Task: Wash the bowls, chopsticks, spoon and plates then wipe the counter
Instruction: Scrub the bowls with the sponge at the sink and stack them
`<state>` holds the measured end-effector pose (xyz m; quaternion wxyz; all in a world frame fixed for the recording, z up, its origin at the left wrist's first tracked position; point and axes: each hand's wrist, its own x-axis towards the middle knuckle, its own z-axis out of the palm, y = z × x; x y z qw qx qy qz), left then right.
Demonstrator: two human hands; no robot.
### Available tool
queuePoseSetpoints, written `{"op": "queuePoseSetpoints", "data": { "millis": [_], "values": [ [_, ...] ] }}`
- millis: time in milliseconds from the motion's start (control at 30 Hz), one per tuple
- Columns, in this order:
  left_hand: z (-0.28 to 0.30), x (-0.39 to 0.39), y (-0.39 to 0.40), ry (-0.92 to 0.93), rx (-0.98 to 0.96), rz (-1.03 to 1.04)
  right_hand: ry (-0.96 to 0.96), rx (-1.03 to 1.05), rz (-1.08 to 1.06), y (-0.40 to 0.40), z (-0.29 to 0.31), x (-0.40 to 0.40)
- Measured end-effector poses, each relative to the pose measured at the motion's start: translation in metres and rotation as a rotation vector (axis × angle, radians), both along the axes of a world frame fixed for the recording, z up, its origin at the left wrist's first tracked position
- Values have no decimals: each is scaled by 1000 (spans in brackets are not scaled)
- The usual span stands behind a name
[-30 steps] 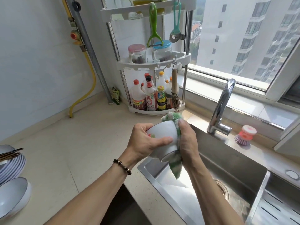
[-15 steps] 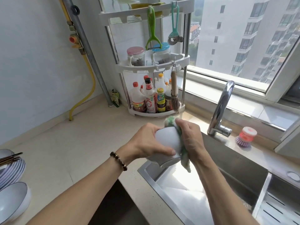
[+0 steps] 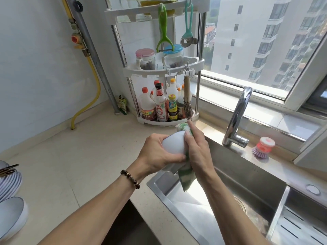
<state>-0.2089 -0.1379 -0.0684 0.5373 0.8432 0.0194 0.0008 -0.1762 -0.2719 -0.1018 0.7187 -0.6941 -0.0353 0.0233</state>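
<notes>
Beige kitchen counter (image 3: 74,167) by a window, steel sink (image 3: 247,177) at its right end. Above the sink's near-left corner, the white bowl (image 3: 174,145) is gripped by the left hand (image 3: 157,154); the right hand (image 3: 199,149), fingers fairly straight, presses a green dishcloth (image 3: 186,179) against the bowl's right side.

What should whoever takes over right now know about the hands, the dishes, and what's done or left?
Left hand grips the small white ceramic bowl over the steel sink.
Right hand presses the green-and-white dishcloth against the bowl's side, fingers straight.
Waiting at the counter's left edge: stacked blue-striped plates with dark chopsticks on top, and a wide white bowl.
Chrome faucet: no water visible.
Done: nothing finished that I can see. Left: this bowl, remaining dishes, counter wipe. No spoon in view.
</notes>
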Motion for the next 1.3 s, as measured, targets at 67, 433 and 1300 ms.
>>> {"op": "queuePoseSetpoints", "data": {
  "millis": [67, 433, 1300],
  "values": [
    [0, -2, -2, -16, 40, -18, 53, 109, 22, -3, -3, 1],
    [2, -12, 0, -59, -10, 0, 55, 123, 83, 3, -2, 15],
    [21, -16, -6, -5, -114, -49, 108, 331, 55, -9, 11, 4]
  ]
}}
